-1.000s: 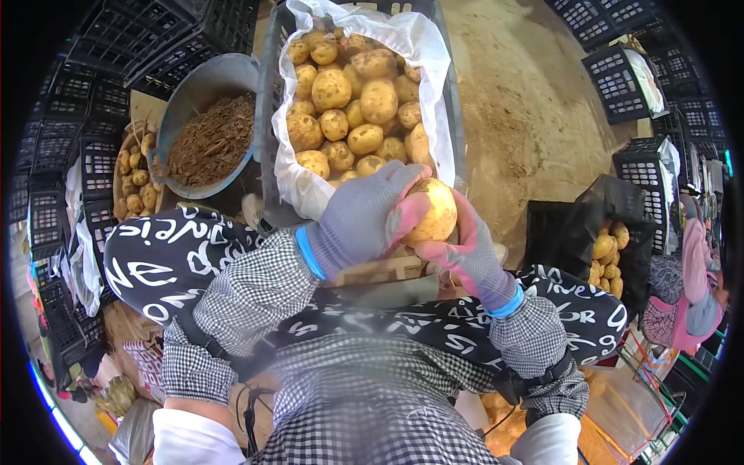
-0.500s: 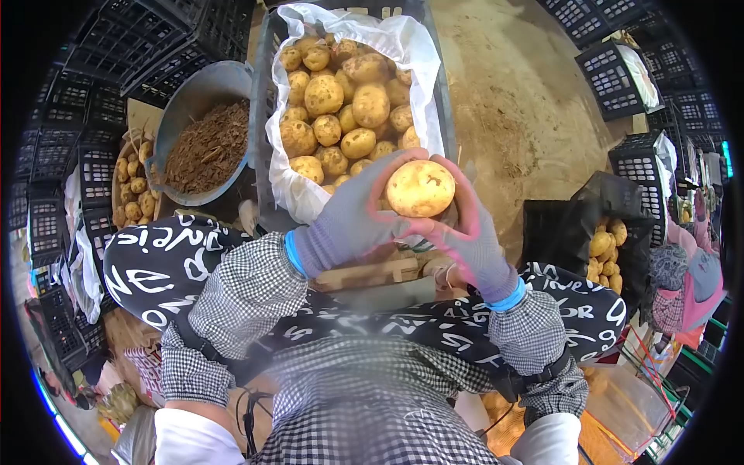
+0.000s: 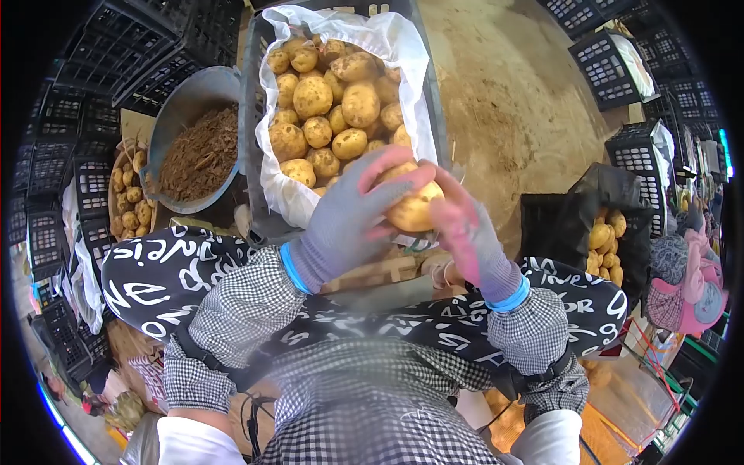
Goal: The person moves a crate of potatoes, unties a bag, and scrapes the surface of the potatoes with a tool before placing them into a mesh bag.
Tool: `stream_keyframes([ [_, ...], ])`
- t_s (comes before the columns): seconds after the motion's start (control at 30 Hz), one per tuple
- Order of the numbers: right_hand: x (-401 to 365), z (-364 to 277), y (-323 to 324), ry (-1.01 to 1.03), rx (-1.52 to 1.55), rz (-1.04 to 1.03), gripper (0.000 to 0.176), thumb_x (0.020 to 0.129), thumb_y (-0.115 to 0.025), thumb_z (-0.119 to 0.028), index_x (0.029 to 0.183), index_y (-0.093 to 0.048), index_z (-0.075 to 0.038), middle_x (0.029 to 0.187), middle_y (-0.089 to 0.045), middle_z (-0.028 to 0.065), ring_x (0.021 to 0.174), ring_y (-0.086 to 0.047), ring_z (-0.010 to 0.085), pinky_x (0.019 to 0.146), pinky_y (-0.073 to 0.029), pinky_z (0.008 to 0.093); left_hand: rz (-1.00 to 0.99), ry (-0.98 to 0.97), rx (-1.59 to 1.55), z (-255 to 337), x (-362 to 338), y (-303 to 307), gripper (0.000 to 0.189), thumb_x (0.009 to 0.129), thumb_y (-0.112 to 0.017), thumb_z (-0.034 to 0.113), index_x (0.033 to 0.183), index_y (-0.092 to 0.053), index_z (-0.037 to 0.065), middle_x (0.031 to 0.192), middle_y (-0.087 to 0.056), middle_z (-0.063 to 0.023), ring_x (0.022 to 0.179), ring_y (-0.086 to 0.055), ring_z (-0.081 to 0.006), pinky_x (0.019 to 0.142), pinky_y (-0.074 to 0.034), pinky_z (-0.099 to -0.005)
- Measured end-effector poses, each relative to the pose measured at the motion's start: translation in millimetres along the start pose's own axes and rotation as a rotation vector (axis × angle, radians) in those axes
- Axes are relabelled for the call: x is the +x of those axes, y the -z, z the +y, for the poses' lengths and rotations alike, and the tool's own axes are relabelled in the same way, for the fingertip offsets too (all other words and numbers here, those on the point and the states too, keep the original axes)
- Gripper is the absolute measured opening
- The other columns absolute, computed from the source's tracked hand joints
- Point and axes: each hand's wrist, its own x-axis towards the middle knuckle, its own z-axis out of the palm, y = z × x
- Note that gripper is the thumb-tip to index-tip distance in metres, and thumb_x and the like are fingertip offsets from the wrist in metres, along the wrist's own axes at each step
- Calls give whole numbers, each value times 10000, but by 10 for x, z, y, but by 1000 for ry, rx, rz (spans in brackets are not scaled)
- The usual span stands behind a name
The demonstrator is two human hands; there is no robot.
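A large pale-yellow potato (image 3: 415, 209) is held between both gloved hands, just past the near edge of a crate (image 3: 253, 116) lined with white plastic. My left hand (image 3: 360, 201), in a grey and pink glove, has its fingers over the potato's upper left side. On the right side, my right hand (image 3: 473, 232) presses its fingers against the same potato. Brown-spotted potatoes (image 3: 312, 97) fill the lined crate beyond the hands.
Left of the crate stands a round tub (image 3: 159, 139) of brown soil-like debris (image 3: 203, 155). A basket of potatoes (image 3: 130, 198) is farther left. Potatoes in a black bag (image 3: 604, 240) lie at the right. Black crates (image 3: 608, 68) are stacked around; another person (image 3: 686, 279) is at far right.
The fingers of my left hand have moved over the potato, and the right fingers have shifted across its side. The potato has turned and sits slightly lower. The whole view has shifted a little.
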Motion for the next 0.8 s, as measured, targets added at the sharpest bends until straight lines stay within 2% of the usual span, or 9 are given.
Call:
stream_keyframes([
  [0.07, 30, 70, -13, 74, -85, -75, 819, 897, -673, -422, 1470, -297, 27, 1360, -480, 114, 1185, -538, 173, 822, -528, 268, 47, 58, -85, 31, -4, -11, 869, 649, -834, 127, 1419, -431, 101, 1384, -434, -180, 1288, -453, -345, 1047, -409, -383],
  [0.17, 7, 80, 14, 183, -130, -38, 932, 847, -737, -404, 1497, -222, 21, 1415, -435, 130, 1243, -501, 193, 900, -513, 296, 71, 237, -509, -83, -36, -144, 1020, 642, -864, 129, 1486, -296, 59, 1446, -389, -197, 1349, -405, -317, 1094, -366, -375],
  [0.27, 5, 65, -13, 143, -45, -57, 962, 831, -766, -355, 1506, -192, 18, 1456, -398, 136, 1279, -472, 200, 1023, -434, 324, 12, 193, -489, -34, -29, -92, 1086, 641, -883, 133, 1510, -236, 59, 1471, -370, -194, 1364, -386, -280, 1115, -339, -358],
  [0.37, -3, 43, 16, 134, -35, -76, 977, 809, -791, -322, 1506, -198, 19, 1462, -397, 134, 1292, -461, 197, 1082, -369, 331, -83, 284, -585, 4, -26, 7, 1061, 667, -879, 136, 1506, -235, 51, 1460, -386, -173, 1352, -392, -245, 1100, -352, -346],
  [0.47, -20, 7, -11, 91, 7, -37, 995, 773, -824, -274, 1500, -214, 24, 1461, -402, 127, 1300, -450, 186, 1062, -392, 314, -97, 370, -1025, -15, -33, -22, 886, 823, -779, 237, 1506, -244, 61, 1436, -402, -141, 1302, -426, -206, 1077, -372, -333],
  [0.57, 12, 45, -18, 101, -79, -64, 999, 742, -847, -235, 1490, -240, 30, 1456, -408, 120, 1305, -438, 179, 1069, -384, 316, -121, 474, -1098, 19, -14, 67, 688, 967, -586, 369, 1494, -269, 61, 1364, -447, -105, 1230, -464, -173, 1043, -402, -321],
  [0.67, 32, 162, -66, 215, -204, 3, 989, 723, -857, -219, 1479, -269, 30, 1435, -434, 122, 1284, -456, 176, 1063, -391, 314, 13, 464, -1166, 37, -68, -125, 578, 1028, -413, 422, 1444, -329, 29, 1294, -483, -97, 1178, -494, -164, 1005, -429, -311],
  [0.77, 18, 212, -49, 304, -603, 87, 963, 722, -860, -250, 1459, -312, 39, 1400, -471, 138, 1262, -478, 179, 1054, -401, 314, 10, 562, -1198, 39, -100, -181, 515, 1041, -383, 400, 1356, -403, -7, 1236, -523, -94, 1141, -516, -150, 971, -448, -307],
  [0.8, 10, 217, -58, 316, -653, 111, 954, 720, -862, -256, 1451, -326, 42, 1389, -483, 143, 1255, -486, 182, 1049, -406, 315, 26, 563, -1200, 23, -115, -209, 513, 1042, -377, 406, 1338, -415, -11, 1233, -528, -93, 1131, -521, -146, 965, -450, -306],
])
